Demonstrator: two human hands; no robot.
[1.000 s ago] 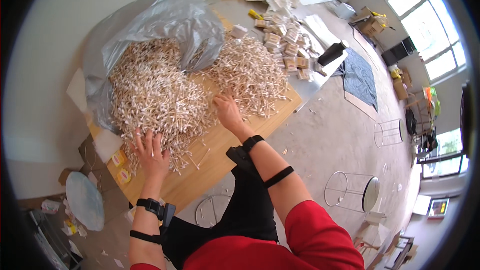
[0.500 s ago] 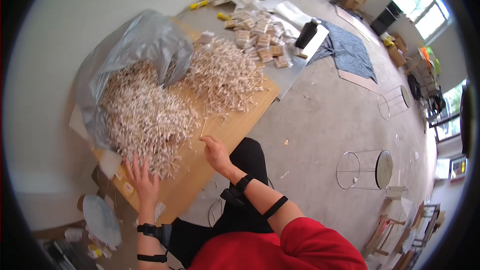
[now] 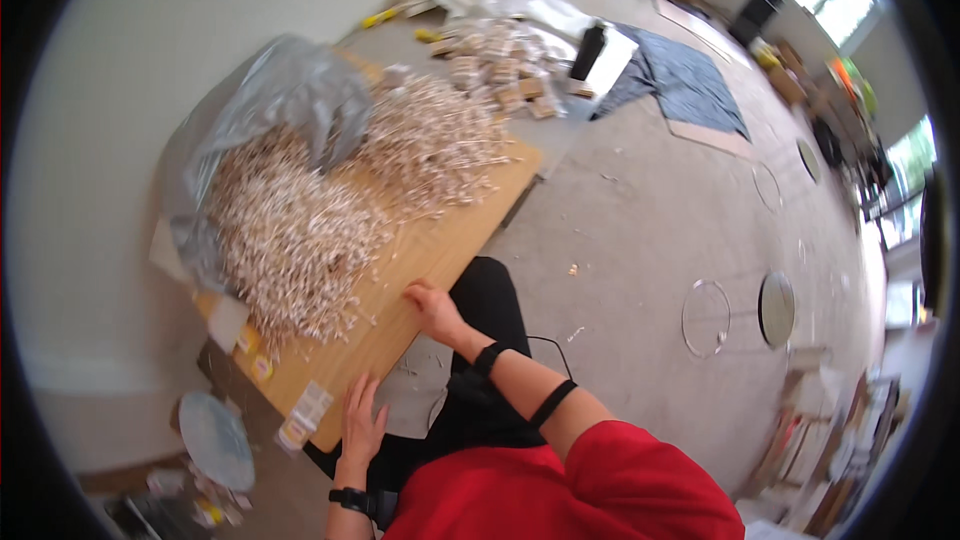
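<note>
A big heap of cotton swabs lies on the tan wooden board, spilling from a grey plastic bag. A second swab pile rests behind it to the right. My left hand is at the board's near edge, fingers stretched out, holding nothing. At the right part of the near edge, my right hand has its fingers curled together over the board; anything pinched in them is too small to make out. Small clear packs lie on the board's near-left corner, close to my left hand.
Many small packed boxes and a black bottle stand at the far end. A round stool and a dark sheet are on the floor to the right. Another round seat sits at lower left.
My left hand has moved right and nearer, off the swab heap to the board's near edge, uncovering the small packs. My right hand stays by the edge. The view has shifted slightly.
</note>
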